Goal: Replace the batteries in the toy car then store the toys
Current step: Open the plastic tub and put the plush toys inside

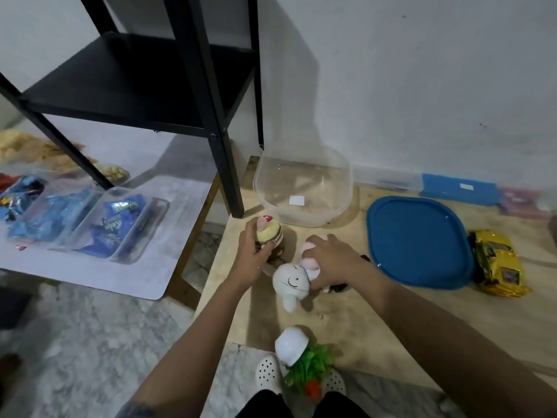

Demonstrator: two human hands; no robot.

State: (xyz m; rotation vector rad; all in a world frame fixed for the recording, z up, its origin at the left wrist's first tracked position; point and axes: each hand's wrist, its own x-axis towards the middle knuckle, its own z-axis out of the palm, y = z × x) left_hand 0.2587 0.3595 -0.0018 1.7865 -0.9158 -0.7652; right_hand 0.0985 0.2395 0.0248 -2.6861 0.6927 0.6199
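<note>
1. The left hand [251, 262] curls its fingers round a yellow-and-brown plush toy [269, 235], near the far left corner of the wooden surface [346, 321]
2. The right hand [331, 257] grips a pink plush toy [312, 256], which lies against a white plush toy [291, 280]
3. A clear container [303, 188] stands at the far edge, with a blue lid [419, 242] beside it
4. The yellow toy car [497, 263] lies just right of the lid

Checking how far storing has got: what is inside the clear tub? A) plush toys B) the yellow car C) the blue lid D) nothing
D: the clear tub is empty; the blue lid and yellow car lie outside it, the plush toys in front.
</note>
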